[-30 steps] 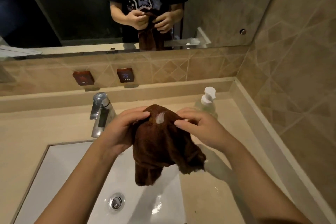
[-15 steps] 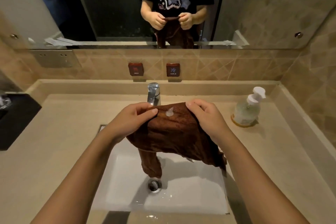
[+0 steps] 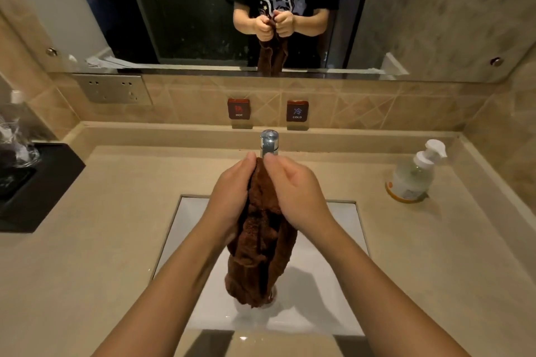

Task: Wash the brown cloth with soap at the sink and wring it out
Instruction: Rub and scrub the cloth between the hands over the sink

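Brown cloth (image 3: pixel 262 243) hangs bunched at frame centre, long axis vertical, its top just under the faucet (image 3: pixel 269 140) and its tail dangling over the sink (image 3: pixel 333 284) basin. It sits between left hand (image 3: pixel 232 197) and right hand (image 3: pixel 298 194), both equally near, fingers curled and pinching the gathered top from either side. Fabric looks dark, plush and creased lengthwise; can't tell if it is soapy.

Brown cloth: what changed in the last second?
The left hand and right hand moved together, folding the brown cloth from spread out into a narrow bunch hanging over the sink. The white soap blob on top is no longer visible, apparently folded inside. Unchanged: both hands still grip the cloth's top, the soap bottle stands on the counter, and no water is visible at the faucet.
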A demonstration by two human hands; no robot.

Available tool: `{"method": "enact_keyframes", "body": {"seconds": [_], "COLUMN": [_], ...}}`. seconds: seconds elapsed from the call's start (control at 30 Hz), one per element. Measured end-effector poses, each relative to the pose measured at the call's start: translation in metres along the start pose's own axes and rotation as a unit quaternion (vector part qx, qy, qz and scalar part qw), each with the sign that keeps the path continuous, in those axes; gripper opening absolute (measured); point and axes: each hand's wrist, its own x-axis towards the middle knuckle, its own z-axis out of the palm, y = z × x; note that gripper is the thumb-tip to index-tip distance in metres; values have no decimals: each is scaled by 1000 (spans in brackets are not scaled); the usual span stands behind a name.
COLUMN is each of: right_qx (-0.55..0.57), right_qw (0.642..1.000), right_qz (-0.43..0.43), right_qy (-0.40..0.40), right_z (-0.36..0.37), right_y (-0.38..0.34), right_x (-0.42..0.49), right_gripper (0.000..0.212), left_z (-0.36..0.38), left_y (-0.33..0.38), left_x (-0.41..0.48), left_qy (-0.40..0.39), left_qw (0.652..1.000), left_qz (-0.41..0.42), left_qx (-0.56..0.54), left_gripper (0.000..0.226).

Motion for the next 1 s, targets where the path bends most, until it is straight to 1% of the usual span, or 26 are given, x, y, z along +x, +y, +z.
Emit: {"method": "enact_keyframes", "body": {"seconds": [0.07, 0.13, 0.17, 0.23, 0.3, 0.33, 0.4, 0.47, 0.5, 0.57, 0.6, 0.63, 0.67, 0.73, 0.77, 0.83, 0.93, 0.97, 1.0], "right_qx": [-46, -81, -98, -156, -233, -250, -253, -250, -257, -303, -326, -331, -321, -277, -257, -254, -332, -342, -337], "right_qw": [998, 992, 989, 979, 954, 949, 954, 956, 953, 932, 921, 918, 924, 948, 956, 955, 924, 920, 925], "right_qz": [-28, -34, -44, -103, -175, -180, -140, -112, -126, -187, -206, -210, -193, -122, -96, -114, -179, -180, -158], "right_qy": [33, 86, 97, 86, 71, 71, 84, 100, 99, 73, 62, 65, 76, 103, 104, 99, 63, 68, 78], "right_z": [7, 3, 1, 2, 7, 7, -2, -15, -18, -16, -12, -9, -10, -19, -24, -28, -19, -17, -18], "right_y": [-3, 1, 4, 6, 4, 3, 5, 10, 11, 8, 7, 8, 7, 7, 9, 13, 14, 14, 14], "right_x": [0, 7, 7, 0, -12, -11, 1, 10, 8, -6, -13, -15, -11, 3, 7, 1, -22, -23, -19], "right_gripper": [42, 44, 46, 46, 44, 46, 52, 48, 44, 36, 31, 30, 35, 46, 47, 48, 40, 40, 43], "left_z": [7, 11, 11, 11, 12, 14, 21, 24, 24, 25, 26, 28, 30, 34, 35, 35, 38, 40, 43], "left_y": [-4, -5, -5, -4, -7, -9, -12, -11, -10, -8, -8, -8, -10, -13, -12, -15, -21, -23, -26], "left_x": [-4, -7, -8, -5, -1, 0, -2, -3, -2, 2, 3, 4, 3, 1, -1, 0, 3, 2, 1], "left_qy": [7, -8, -14, -9, 7, 10, 2, -5, -4, 6, 12, 16, 12, -4, -11, -15, -5, -1, -1], "left_qw": [999, 999, 1000, 1000, 999, 999, 999, 999, 999, 999, 998, 998, 998, 999, 999, 999, 997, 996, 996], "left_qz": [15, 12, 6, -5, -20, -22, -22, -22, -22, -41, -54, -60, -54, -34, -34, -36, -78, -90, -91], "left_qx": [32, 28, 23, 26, 30, 29, 23, 23, 24, 12, 4, 5, 12, 17, 15, 17, 0, -1, 1], "left_gripper": [40, 41, 41, 42, 43, 42, 41, 41, 41, 47, 50, 50, 47, 42, 41, 41, 47, 44, 40]}}
